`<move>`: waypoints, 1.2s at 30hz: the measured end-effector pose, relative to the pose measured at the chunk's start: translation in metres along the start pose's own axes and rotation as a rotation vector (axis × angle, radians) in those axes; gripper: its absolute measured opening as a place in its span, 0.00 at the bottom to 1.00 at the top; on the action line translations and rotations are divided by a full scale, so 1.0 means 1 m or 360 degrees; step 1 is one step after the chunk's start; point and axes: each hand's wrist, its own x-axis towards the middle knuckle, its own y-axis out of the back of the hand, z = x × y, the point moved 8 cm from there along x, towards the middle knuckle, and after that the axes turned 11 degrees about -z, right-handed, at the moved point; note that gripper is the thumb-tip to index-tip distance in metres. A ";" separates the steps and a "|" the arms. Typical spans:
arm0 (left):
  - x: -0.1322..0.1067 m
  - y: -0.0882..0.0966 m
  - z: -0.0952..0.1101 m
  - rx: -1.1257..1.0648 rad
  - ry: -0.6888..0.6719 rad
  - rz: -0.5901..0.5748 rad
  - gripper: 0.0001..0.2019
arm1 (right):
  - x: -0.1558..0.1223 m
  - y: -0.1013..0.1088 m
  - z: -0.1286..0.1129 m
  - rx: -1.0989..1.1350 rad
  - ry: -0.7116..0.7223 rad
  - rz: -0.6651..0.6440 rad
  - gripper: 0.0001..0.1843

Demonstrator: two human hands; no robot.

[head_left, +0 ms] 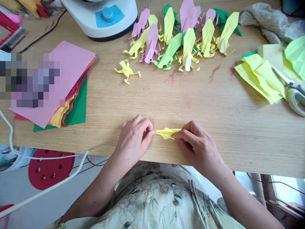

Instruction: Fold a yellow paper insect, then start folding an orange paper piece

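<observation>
A small piece of folded yellow paper [166, 133] is held near the table's front edge, long and narrow with a wider pointed middle. My left hand [137, 135] pinches its thin left tip between thumb and forefinger. On the other end, my right hand [196, 140] has thumb and fingers closed over the paper, hiding that end. Farther back lies a small yellow folded paper figure [127, 71] with thin bent limbs. Behind it stand several folded paper figures in yellow, purple and green, among them a light green one [169, 52].
A stack of coloured paper [71, 60] lies at the left, partly blurred out. Scissors [292, 86] rest by yellow paper sheets [259, 78] at the right. A white appliance with a blue knob [108, 14] stands at the back; a white cable [47, 157] crosses the lower left.
</observation>
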 end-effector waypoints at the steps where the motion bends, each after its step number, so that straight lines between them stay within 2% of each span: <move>1: 0.001 0.000 -0.001 -0.0014 0.0003 -0.0003 0.04 | 0.000 0.000 0.000 -0.0001 0.0001 0.0002 0.11; 5: 0.001 0.003 -0.003 -0.0101 -0.0019 0.0016 0.04 | 0.000 0.000 0.000 -0.0001 0.0000 0.0017 0.11; 7: -0.003 0.005 -0.001 -0.0141 -0.0050 0.0091 0.05 | 0.001 0.000 0.000 -0.0001 0.0012 0.0031 0.11; 9: -0.010 0.008 0.006 -0.0095 -0.0129 0.0225 0.08 | 0.001 0.000 0.000 0.0000 0.0017 0.0028 0.11; 11: -0.019 0.006 0.022 0.0074 -0.0314 0.0322 0.12 | 0.001 -0.001 0.000 0.0010 0.0014 0.0019 0.11; 13: -0.027 -0.005 0.040 0.0308 -0.0540 0.0265 0.18 | 0.001 -0.001 0.001 0.0027 0.0003 0.0017 0.11; 15: -0.031 -0.021 0.048 0.0503 -0.0659 0.0121 0.23 | 0.001 -0.002 0.001 0.0045 -0.0003 0.0013 0.11; 17: -0.032 -0.034 0.047 0.0615 -0.0650 -0.0007 0.27 | 0.001 -0.002 0.001 0.0046 -0.0007 0.0004 0.11; 20: -0.033 -0.043 0.040 0.0679 -0.0583 -0.0091 0.31 | 0.001 -0.002 0.000 0.0017 0.0002 0.0019 0.11; 25: -0.036 -0.047 0.038 0.0710 -0.0588 -0.0100 0.45 | 0.001 -0.002 0.000 -0.0006 0.0006 0.0004 0.11; 29: -0.035 -0.043 0.042 0.0711 -0.0582 -0.0105 0.45 | 0.000 -0.001 -0.001 -0.0019 0.0018 0.0016 0.10; 33: -0.035 -0.039 0.053 0.0611 -0.0712 -0.0080 0.44 | 0.000 -0.001 -0.001 -0.0035 0.0012 0.0018 0.10; 36: -0.035 -0.040 0.053 0.0543 -0.0741 -0.0051 0.41 | 0.001 -0.002 -0.002 -0.0059 -0.0004 0.0012 0.10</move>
